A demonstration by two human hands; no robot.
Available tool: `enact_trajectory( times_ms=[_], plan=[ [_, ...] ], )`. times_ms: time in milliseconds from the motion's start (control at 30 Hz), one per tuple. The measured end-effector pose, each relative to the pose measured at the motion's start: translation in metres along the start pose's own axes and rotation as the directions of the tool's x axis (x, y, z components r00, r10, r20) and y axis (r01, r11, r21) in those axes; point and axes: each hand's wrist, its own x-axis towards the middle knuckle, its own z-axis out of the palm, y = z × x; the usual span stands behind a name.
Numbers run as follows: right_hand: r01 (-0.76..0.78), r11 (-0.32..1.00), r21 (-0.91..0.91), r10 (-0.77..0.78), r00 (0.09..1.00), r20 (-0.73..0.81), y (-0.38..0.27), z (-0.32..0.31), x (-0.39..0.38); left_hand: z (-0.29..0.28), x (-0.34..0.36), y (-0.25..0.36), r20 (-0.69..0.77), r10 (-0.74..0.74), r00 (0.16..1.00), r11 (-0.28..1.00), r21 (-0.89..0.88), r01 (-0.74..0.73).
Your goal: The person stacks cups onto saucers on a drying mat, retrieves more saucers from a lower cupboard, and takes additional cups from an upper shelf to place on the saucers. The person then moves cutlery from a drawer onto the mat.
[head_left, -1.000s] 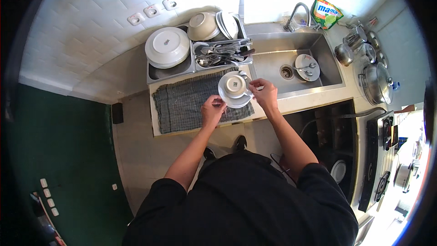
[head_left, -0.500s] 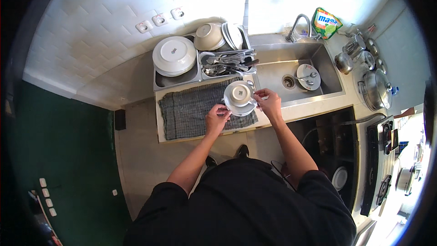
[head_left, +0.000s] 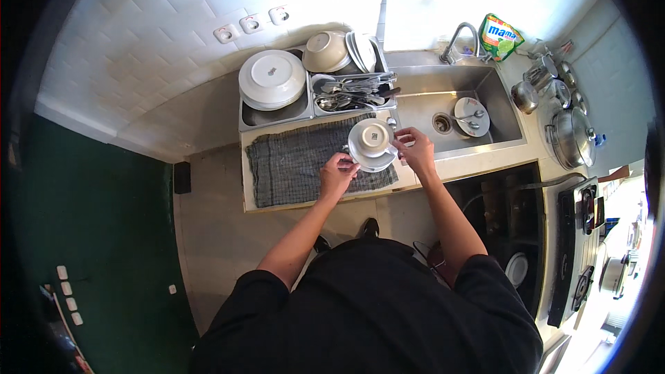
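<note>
White ceramic; judged light, stiff, breakable, slick if wet. Upturned cup [head_left: 375, 136] on saucer [head_left: 376, 163], over grey cloth's [head_left: 294, 166] right end. Left hand [head_left: 337, 173] pinches saucer rim; right hand [head_left: 417, 150] curled at cup handle, grip unclear. Best holds: rim, handle.

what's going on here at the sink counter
A person has both hands on white crockery: the left hand at the near-left rim of a round white saucer, the right hand beside the handle of an upturned white cup on it. They are over the right end of a dark grey checked cloth. Behind, a silvery metal tray holds upturned round white plates and metal cutlery. A small white plate with metal spoons lies in the steel sink.
</note>
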Motion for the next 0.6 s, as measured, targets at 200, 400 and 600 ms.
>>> enact_trajectory(
  times_ms=[200, 400, 600],
  plan=[
    [0.019, 1.0, -0.02, -0.019, 1.0, -0.016, -0.001, -0.003, -0.002, -0.011, -0.013, 0.006, -0.032, 0.028, 0.999, 0.999, 0.03, -0.027],
    [0.008, 0.999, -0.032, -0.008, 1.0, -0.013, -0.005, -0.005, -0.001, -0.038, -0.034, 0.008, -0.093, 0.056, 0.994, 0.993, 0.112, -0.046],
    [0.108, 0.986, -0.129, -0.119, 0.99, -0.082, 0.02, -0.01, 0.012, -0.064, -0.06, 0.015, -0.238, 0.105, 0.966, 0.982, 0.176, -0.063]
  ],
)
